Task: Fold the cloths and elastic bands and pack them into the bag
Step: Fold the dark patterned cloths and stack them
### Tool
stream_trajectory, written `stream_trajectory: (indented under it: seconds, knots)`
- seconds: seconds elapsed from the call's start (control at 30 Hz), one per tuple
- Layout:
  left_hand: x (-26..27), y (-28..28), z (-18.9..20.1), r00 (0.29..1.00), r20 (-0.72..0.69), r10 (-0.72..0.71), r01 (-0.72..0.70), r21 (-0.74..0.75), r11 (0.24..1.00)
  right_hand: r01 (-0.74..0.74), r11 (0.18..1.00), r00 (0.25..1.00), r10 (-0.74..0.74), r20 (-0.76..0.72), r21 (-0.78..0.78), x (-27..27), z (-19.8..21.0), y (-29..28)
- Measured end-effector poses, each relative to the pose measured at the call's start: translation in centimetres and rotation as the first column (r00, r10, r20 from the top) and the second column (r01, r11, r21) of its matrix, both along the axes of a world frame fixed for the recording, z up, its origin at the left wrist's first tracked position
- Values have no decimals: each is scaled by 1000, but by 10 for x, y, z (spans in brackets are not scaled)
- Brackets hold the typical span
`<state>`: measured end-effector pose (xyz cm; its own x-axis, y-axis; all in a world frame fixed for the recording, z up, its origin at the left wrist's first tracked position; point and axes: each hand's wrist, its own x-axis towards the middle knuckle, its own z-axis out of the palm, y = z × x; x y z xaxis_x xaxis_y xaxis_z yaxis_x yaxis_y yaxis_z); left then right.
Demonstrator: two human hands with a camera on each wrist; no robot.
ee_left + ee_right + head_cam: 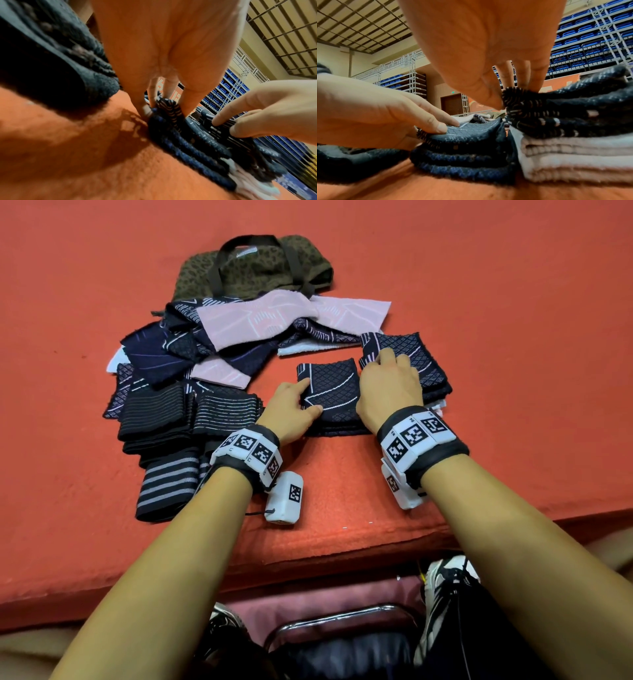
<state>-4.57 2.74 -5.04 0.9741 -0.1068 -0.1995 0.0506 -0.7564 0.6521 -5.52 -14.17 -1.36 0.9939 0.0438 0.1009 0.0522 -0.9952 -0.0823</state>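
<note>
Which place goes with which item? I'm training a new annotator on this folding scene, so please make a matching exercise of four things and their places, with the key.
Things:
1. bag
2. pink cloth
3. striped elastic bands
4. folded navy cloth

Places:
A. draped on top of the unfolded pile
B. between the two hands, pinched at its edge by the left hand
C. at the far side of the orange table, behind the pile
D. nearest the left forearm, at the pile's near end

Pairs: 1-C, 2-A, 3-D, 4-B
</note>
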Motion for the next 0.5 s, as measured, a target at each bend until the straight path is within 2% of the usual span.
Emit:
stream_trajectory:
  seconds: [0.13, 0.3, 0.43, 0.5]
  knots:
    - [13, 3, -24, 1000, 9, 19, -18, -99, 995, 62, 998, 998, -62, -17, -27, -1, 5, 3]
    - [21, 4, -41, 1000, -12, 6, -7, -98, 995, 39, 999, 998, -41, -37, -32, -4, -7, 9]
    - [0, -5, -18, 1000, -13, 16, -17, -52, 999, 24, 999, 999, -25, -21, -38, -6, -10, 10]
    - [-2, -4, -20, 999, -12, 30, -30, -35, 999, 9, 998, 1000, -10, -11, -59, -9, -11, 11]
